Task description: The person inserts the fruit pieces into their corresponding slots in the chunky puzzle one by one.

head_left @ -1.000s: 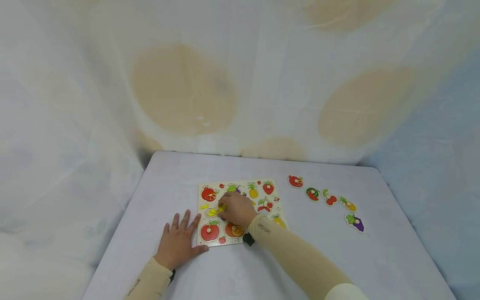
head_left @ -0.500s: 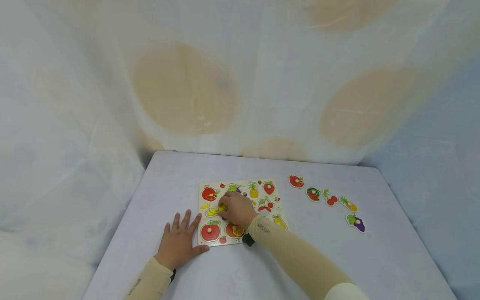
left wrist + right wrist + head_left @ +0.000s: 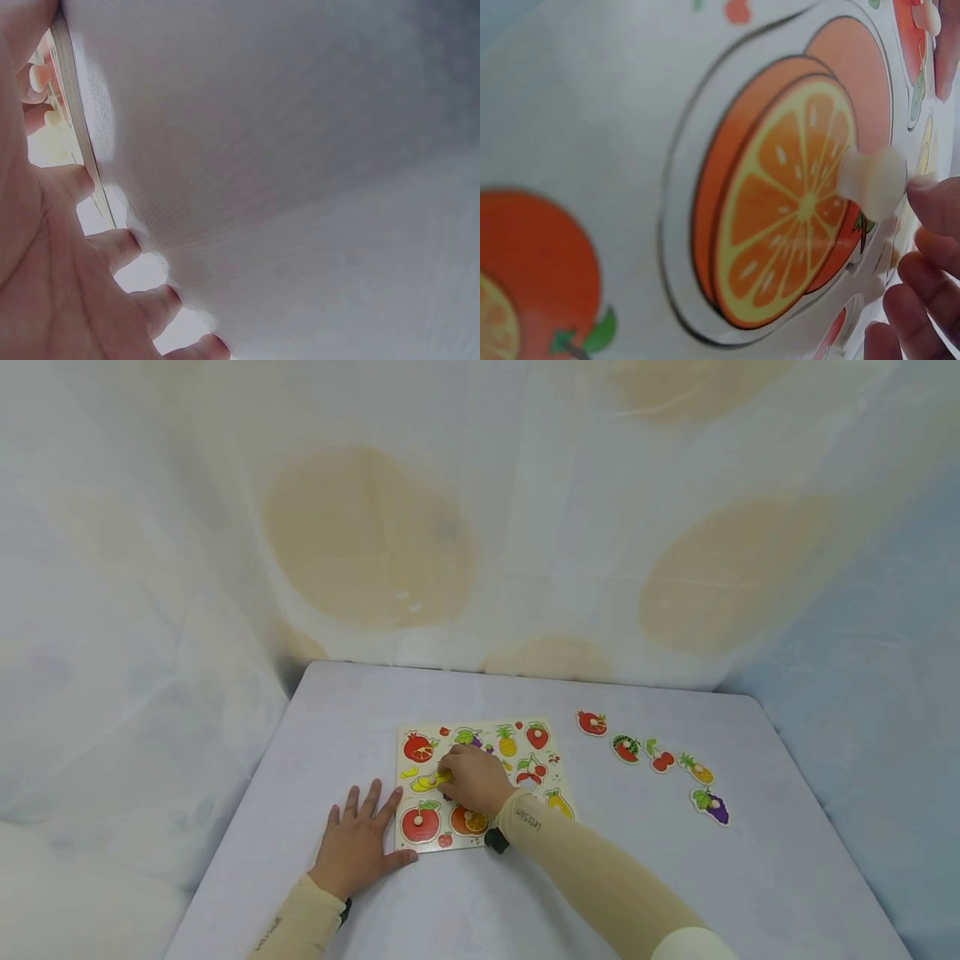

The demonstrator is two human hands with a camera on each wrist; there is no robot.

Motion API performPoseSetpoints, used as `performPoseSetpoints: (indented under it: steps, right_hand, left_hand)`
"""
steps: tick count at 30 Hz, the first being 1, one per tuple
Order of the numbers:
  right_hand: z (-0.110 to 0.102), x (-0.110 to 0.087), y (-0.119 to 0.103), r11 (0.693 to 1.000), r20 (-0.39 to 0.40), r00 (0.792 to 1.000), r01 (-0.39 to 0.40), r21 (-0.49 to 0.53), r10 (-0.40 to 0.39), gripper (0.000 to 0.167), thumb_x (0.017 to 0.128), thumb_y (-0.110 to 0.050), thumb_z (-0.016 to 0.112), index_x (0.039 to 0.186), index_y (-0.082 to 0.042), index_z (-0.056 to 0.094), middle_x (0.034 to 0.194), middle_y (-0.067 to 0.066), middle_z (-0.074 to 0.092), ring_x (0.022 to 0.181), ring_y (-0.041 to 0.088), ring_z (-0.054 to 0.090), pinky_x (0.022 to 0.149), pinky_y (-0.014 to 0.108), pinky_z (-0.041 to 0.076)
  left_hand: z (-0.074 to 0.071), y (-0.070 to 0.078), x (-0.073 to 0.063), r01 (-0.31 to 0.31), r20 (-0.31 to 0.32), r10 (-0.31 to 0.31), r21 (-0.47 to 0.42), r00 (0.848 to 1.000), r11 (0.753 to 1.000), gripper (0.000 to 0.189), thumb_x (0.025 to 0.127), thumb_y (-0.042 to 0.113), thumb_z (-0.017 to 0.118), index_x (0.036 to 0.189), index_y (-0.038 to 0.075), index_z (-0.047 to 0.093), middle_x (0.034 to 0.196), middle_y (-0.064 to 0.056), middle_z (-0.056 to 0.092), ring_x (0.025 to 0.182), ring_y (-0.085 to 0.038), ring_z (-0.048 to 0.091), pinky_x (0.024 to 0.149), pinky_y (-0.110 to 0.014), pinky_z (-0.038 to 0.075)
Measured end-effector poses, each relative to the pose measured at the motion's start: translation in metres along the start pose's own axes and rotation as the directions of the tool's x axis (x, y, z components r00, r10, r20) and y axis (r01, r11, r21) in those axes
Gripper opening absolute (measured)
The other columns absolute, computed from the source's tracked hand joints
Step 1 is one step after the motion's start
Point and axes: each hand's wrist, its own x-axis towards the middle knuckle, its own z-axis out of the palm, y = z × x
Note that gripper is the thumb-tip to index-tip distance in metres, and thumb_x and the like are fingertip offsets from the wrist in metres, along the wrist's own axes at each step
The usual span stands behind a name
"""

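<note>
In the head view my right hand (image 3: pixel 476 777) reaches over the fruit puzzle board (image 3: pixel 485 727). Its fingertips pinch a yellow banana piece (image 3: pixel 426 783) at the board's left side; the hand hides part of it. My left hand (image 3: pixel 354 852) lies flat with spread fingers on the table, its index finger and thumb at the board's left edge. The left wrist view shows the left palm (image 3: pixel 45 262) beside the board's edge (image 3: pixel 75 97). In the right wrist view, the right hand's fingers (image 3: pixel 922 300) are curled beyond an orange piece (image 3: pixel 787 195) with a pale knob.
An apple piece (image 3: pixel 420 823) and a strawberry piece (image 3: pixel 537 736) sit in the board. Right of it on the table (image 3: pixel 630 868) lie loose pieces: pomegranate (image 3: pixel 591 723), watermelon (image 3: pixel 626 749), cherries (image 3: pixel 660 757), pineapple (image 3: pixel 696 769) and grapes (image 3: pixel 710 806). Cloth walls surround the table.
The banana piece has shifted very slightly under my right fingertips. The left hand and the loose pieces have stayed in place.
</note>
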Motion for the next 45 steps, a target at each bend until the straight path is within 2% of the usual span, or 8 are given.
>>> performPoseSetpoints:
  steps: [9, 14, 18, 22, 26, 32, 38, 45]
  right_hand:
    - [-0.006, -0.001, 0.007, 1.000, -0.026, 0.999, -0.024, 0.016, 0.025, 0.029, 0.088, -0.038, 0.077, 0.113, -0.024, 0.075, 0.117, -0.007, 0.067, 0.105, 0.013, 0.062, 0.086, 0.033, 0.055]
    - [-0.028, -0.018, 0.036, 0.997, -0.045, 0.996, -0.069, 0.046, 0.071, 0.028, 0.089, -0.035, 0.075, 0.114, -0.022, 0.074, 0.122, -0.003, 0.066, 0.108, 0.018, 0.063, 0.082, 0.036, 0.056]
    - [-0.047, -0.039, 0.073, 0.991, -0.096, 0.987, -0.128, 0.049, 0.133, 0.030, 0.087, -0.033, 0.078, 0.113, -0.018, 0.074, 0.120, 0.000, 0.067, 0.105, 0.020, 0.065, 0.082, 0.038, 0.057]
    - [-0.059, -0.061, 0.115, 0.978, -0.131, 0.969, -0.204, 0.040, 0.208, 0.030, 0.086, -0.032, 0.080, 0.111, -0.016, 0.074, 0.116, 0.002, 0.068, 0.099, 0.021, 0.065, 0.079, 0.039, 0.057]
    - [-0.063, -0.080, 0.151, 0.953, -0.124, 0.945, -0.300, 0.030, 0.301, 0.030, 0.086, -0.031, 0.080, 0.111, -0.015, 0.073, 0.118, 0.005, 0.068, 0.101, 0.024, 0.065, 0.082, 0.044, 0.057]
    - [-0.063, -0.103, 0.192, 0.915, -0.107, 0.909, -0.399, 0.057, 0.403, 0.034, 0.088, -0.033, 0.076, 0.116, -0.013, 0.072, 0.122, 0.012, 0.065, 0.105, 0.031, 0.063, 0.087, 0.054, 0.053]
    - [-0.060, -0.119, 0.218, 0.884, -0.143, 0.873, -0.452, 0.117, 0.466, 0.044, 0.086, -0.033, 0.077, 0.121, -0.007, 0.070, 0.126, 0.019, 0.061, 0.109, 0.038, 0.062, 0.089, 0.058, 0.051]
    - [-0.055, -0.121, 0.228, 0.847, -0.140, 0.838, -0.507, 0.160, 0.527, 0.057, 0.084, -0.038, 0.079, 0.128, -0.005, 0.064, 0.131, 0.023, 0.057, 0.111, 0.041, 0.060, 0.090, 0.060, 0.050]
  left_hand:
    - [-0.009, 0.000, -0.002, 0.003, 0.016, -0.003, -0.002, 1.000, 1.000, 0.105, 0.073, 0.073, 0.071, 0.155, 0.018, 0.038, 0.159, -0.021, 0.028, 0.140, -0.054, 0.025, 0.106, -0.073, 0.025]
    - [-0.008, -0.002, -0.003, 0.016, 0.037, -0.016, -0.018, 0.999, 1.000, 0.105, 0.073, 0.072, 0.072, 0.156, 0.018, 0.037, 0.159, -0.021, 0.027, 0.141, -0.054, 0.022, 0.107, -0.073, 0.023]
    - [-0.009, -0.005, -0.003, 0.022, 0.043, -0.021, -0.018, 0.999, 1.000, 0.105, 0.073, 0.072, 0.072, 0.156, 0.018, 0.037, 0.159, -0.021, 0.027, 0.141, -0.054, 0.021, 0.107, -0.073, 0.022]
    - [-0.009, -0.008, -0.003, 0.019, 0.038, -0.018, -0.011, 0.999, 1.000, 0.106, 0.073, 0.073, 0.072, 0.156, 0.018, 0.036, 0.160, -0.021, 0.027, 0.142, -0.054, 0.021, 0.107, -0.073, 0.021]
    - [-0.006, -0.010, -0.002, 0.016, 0.027, -0.015, -0.009, 1.000, 1.000, 0.107, 0.072, 0.074, 0.071, 0.156, 0.018, 0.036, 0.160, -0.021, 0.027, 0.141, -0.054, 0.021, 0.106, -0.074, 0.022]
    - [-0.003, -0.015, -0.005, 0.022, 0.020, -0.022, -0.005, 1.000, 1.000, 0.107, 0.072, 0.074, 0.072, 0.156, 0.017, 0.037, 0.159, -0.022, 0.027, 0.141, -0.055, 0.021, 0.105, -0.075, 0.022]
    - [-0.002, -0.019, -0.008, 0.028, 0.013, -0.028, -0.003, 1.000, 1.000, 0.107, 0.072, 0.074, 0.071, 0.156, 0.017, 0.037, 0.159, -0.022, 0.027, 0.141, -0.055, 0.021, 0.106, -0.074, 0.021]
    - [-0.006, -0.019, -0.012, 0.041, 0.025, -0.041, -0.007, 0.999, 0.999, 0.107, 0.072, 0.074, 0.071, 0.156, 0.017, 0.036, 0.160, -0.021, 0.026, 0.142, -0.054, 0.020, 0.107, -0.074, 0.021]
